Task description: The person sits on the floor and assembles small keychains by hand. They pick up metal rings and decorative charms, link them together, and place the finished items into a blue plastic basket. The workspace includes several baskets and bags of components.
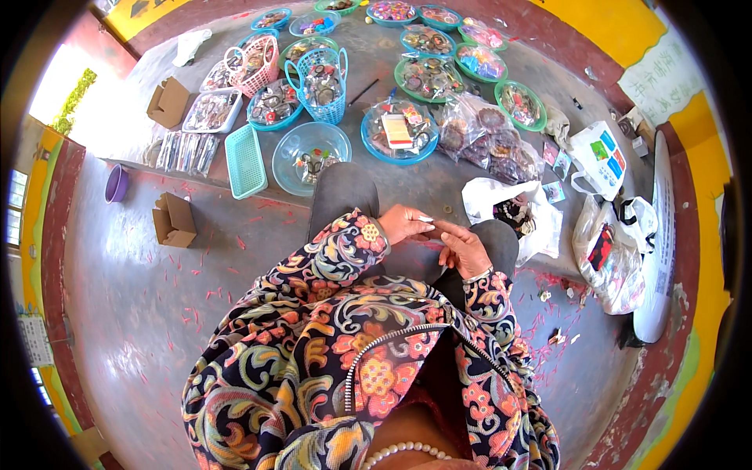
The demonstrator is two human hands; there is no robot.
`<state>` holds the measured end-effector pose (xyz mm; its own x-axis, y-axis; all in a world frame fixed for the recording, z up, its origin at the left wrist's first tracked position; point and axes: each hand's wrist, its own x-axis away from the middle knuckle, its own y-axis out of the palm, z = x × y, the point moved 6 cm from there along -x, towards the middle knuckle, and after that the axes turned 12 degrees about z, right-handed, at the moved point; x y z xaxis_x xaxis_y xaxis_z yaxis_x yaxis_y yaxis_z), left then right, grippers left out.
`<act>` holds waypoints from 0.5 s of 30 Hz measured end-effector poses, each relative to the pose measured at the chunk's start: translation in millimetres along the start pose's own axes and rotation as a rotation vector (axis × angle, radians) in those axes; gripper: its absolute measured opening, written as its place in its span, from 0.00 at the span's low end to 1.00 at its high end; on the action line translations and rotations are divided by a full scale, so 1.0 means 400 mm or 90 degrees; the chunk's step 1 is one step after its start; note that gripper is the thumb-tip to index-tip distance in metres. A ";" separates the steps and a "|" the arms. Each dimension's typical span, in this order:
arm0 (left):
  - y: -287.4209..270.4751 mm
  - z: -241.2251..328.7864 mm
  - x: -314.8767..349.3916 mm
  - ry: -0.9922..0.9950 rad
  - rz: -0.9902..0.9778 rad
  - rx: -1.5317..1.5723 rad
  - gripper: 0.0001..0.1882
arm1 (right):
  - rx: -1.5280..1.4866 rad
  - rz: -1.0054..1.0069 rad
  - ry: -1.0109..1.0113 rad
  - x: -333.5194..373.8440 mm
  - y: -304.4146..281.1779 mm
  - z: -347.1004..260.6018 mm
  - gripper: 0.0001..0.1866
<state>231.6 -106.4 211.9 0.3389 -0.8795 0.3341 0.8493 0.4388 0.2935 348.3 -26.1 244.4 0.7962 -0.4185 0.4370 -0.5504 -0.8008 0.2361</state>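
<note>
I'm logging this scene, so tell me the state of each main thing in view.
Left hand: fingers bunched; whether it holds anything, unclear
Right hand: fingers curled; grip unclear
Jacket: unzipped at the neck
Clear bowl: uncovered, partly filled
Blue basket: upright, filled
Pink basket: filled
Floor box: flaps open
Ledge box: flaps open
Nearest white bag: mouth open, contents showing

the left hand (405,225) and right hand (464,249) meet over the lap, fingertips close together; anything pinched there is too small to tell. beyond the knees, a clear bowl (291,147) stands between a green basket (247,162) and a blue bowl (371,148) bearing a card (397,131). a white bag (479,200) gapes beside the right knee. a box (174,220) and a purple bowl (116,184) sit at left.
</note>
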 end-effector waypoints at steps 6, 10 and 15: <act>0.007 0.035 0.026 0.094 -0.017 -0.129 0.14 | 0.011 0.012 0.035 -0.009 -0.017 0.034 0.16; 0.013 0.022 0.017 0.080 -0.032 -0.037 0.15 | -0.007 -0.003 -0.001 -0.005 0.006 0.005 0.17; 0.015 0.033 0.019 0.100 -0.034 -0.097 0.17 | 0.009 0.007 0.016 -0.010 0.000 0.024 0.18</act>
<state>233.8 -107.9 228.0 0.3408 -0.9238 0.1744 0.9149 0.3686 0.1649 347.4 -28.2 234.3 0.7834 -0.4161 0.4616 -0.5551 -0.8025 0.2188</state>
